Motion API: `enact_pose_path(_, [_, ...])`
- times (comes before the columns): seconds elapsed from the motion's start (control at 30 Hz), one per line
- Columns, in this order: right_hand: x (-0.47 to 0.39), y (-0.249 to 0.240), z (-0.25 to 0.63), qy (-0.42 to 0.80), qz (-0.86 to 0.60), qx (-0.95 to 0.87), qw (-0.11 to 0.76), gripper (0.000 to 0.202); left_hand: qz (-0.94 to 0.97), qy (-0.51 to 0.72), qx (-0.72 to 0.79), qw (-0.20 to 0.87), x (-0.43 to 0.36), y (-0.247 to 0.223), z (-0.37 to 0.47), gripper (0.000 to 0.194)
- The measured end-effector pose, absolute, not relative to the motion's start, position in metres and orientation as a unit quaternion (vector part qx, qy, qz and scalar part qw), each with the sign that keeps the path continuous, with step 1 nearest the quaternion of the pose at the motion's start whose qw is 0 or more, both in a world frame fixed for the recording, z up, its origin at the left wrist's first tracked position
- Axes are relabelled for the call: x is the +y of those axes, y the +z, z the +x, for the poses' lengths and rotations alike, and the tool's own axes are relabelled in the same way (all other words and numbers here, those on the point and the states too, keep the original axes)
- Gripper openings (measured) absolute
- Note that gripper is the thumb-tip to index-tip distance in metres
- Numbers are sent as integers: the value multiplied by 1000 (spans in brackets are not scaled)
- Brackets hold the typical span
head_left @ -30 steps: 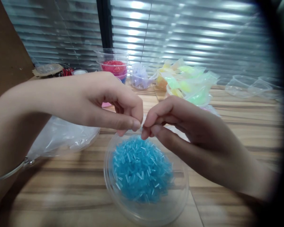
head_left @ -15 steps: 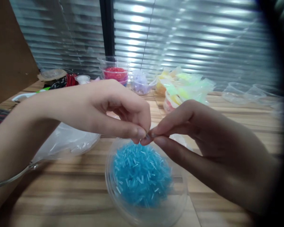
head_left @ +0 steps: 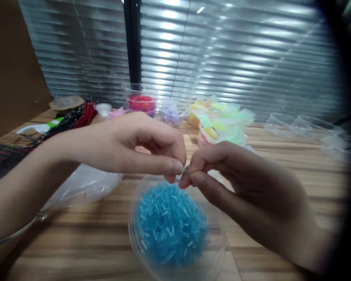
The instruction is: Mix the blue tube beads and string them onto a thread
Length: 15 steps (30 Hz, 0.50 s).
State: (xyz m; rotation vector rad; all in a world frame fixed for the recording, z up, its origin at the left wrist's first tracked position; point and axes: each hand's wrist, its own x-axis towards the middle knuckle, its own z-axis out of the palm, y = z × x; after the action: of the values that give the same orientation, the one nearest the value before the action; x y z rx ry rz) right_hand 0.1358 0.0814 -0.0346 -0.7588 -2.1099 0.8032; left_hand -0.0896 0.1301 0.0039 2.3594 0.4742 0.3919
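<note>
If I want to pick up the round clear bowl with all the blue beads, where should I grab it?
Probably by the clear bowl's rim, one hand on each side, coming from above. It is round, wide and shallow, piled with loose blue beads, so a level lift should keep them in.

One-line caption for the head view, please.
Left hand and right hand pinch something tiny together above a clear round plastic bowl of blue tube beads.

two hands, one bowl of blue beads, two empty clear cups
</note>
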Motion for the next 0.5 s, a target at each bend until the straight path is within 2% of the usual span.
enact_pose_path(0.5, [86,-41,133,326,-275,-803,416,4,909,156,193,335,126,5,-84,13])
